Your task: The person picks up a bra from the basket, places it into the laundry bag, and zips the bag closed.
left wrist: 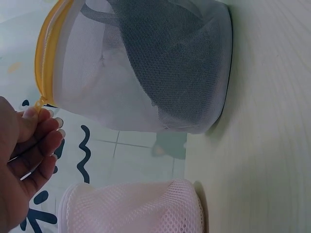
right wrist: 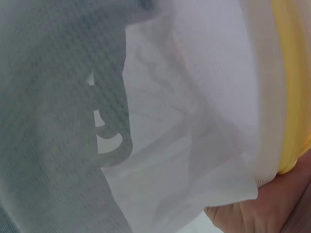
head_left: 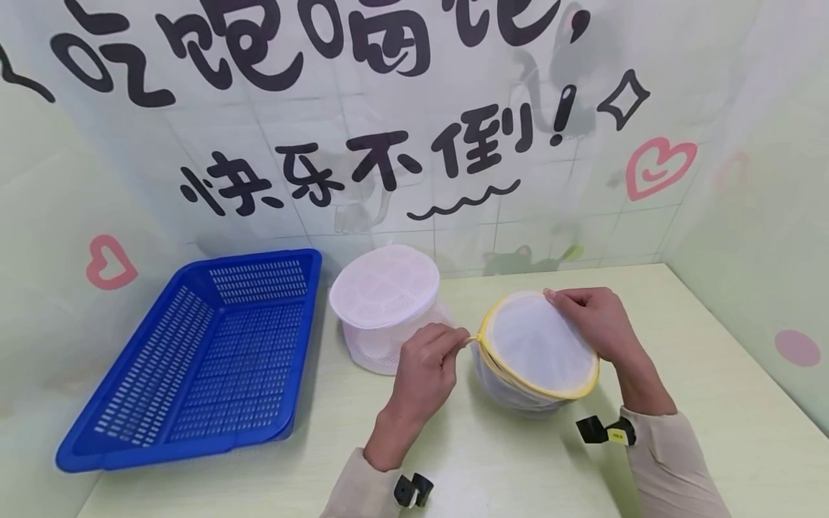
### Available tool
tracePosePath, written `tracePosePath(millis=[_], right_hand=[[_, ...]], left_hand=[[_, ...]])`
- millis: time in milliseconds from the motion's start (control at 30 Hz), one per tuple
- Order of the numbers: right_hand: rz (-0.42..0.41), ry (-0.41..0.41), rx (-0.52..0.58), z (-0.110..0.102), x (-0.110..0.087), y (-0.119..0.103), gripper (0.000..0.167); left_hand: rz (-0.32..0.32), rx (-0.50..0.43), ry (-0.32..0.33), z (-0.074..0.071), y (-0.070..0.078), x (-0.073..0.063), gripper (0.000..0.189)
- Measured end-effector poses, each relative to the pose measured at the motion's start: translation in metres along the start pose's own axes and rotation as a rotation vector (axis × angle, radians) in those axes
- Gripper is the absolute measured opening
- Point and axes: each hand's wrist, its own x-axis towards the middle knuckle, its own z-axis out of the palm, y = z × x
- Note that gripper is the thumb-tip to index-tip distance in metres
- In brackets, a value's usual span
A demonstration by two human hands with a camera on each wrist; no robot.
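Note:
A round white mesh laundry bag (head_left: 544, 349) with a yellow zipper round its top stands on the table. My left hand (head_left: 424, 370) pinches the zipper's small yellow pull (left wrist: 40, 103) between thumb and fingers at the bag's left side. A narrow gap shows along the zipper at the front left of the rim. On the far right, my right hand (head_left: 599, 324) grips the rim, thumb over the lid, other fingers mostly hidden. Through the mesh in the left wrist view, something dark grey (left wrist: 165, 63) shows in the bag's side.
A pale pink mesh laundry bag (head_left: 388, 288) stands upright just behind my left hand. Farther left is a blue plastic basket (head_left: 314, 302) with slotted walls. Walls with printed lettering and hearts close off the pale table (head_left: 673, 338) at the back and sides.

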Motion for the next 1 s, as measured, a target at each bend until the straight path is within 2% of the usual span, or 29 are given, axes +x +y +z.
tracePosePath(millis=[267,567,1000], right_hand=[[0.036,0.015,0.013,0.0024,0.0008,-0.0019,0.052],[0.112,0.022,0.052,0.0046,-0.0004,-0.004,0.056],[0.141,0.102,0.082,0.0094,0.0008,-0.0016,0.059]], left_hand=[[-0.025,0.006,-0.012,-0.0018,0.0001,0.0004,0.007],[-0.024,0.006,-0.007,-0.0029,0.0003,0.0006,0.007],[-0.011,-0.006,-0.007,-0.0016,0.0003,0.0001,0.008]])
